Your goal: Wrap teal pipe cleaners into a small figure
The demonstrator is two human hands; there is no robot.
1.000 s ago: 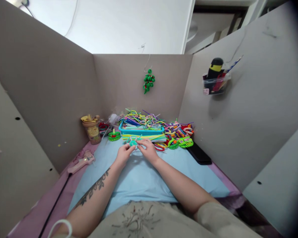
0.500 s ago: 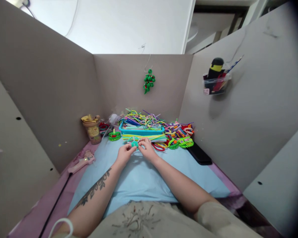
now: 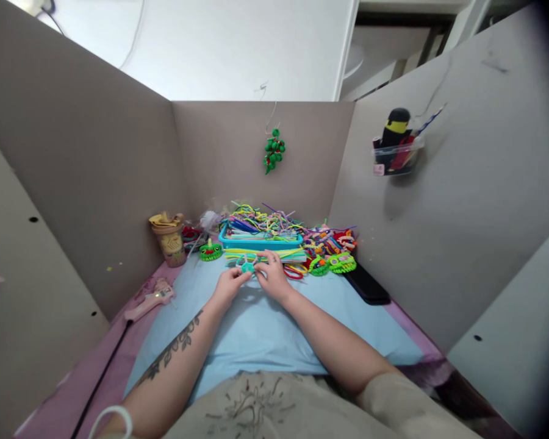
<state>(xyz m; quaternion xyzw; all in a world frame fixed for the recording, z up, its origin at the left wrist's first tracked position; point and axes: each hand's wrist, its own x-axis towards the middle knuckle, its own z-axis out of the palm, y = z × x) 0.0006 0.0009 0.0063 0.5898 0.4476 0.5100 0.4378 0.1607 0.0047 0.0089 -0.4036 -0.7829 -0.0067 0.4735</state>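
My left hand (image 3: 227, 285) and my right hand (image 3: 272, 275) meet over the light blue mat (image 3: 256, 329), both pinching a small teal pipe-cleaner piece (image 3: 247, 266) between the fingertips. Thin pale ends stick out of the piece. Just behind it stands a blue tray (image 3: 259, 239) heaped with coloured pipe cleaners. Finished green pipe-cleaner figures lie to the left (image 3: 210, 249) and to the right (image 3: 342, 262) of the tray.
A pink glue gun (image 3: 150, 300) with a black cord lies at the left. A tan cup (image 3: 170, 239) stands in the back left corner. A black phone (image 3: 367, 284) lies at the right. Grey partition walls enclose the desk; a green ornament (image 3: 273, 150) hangs on the back wall.
My fingers have shifted slightly on the teal piece, which has turned a little. The arms stay where they were.
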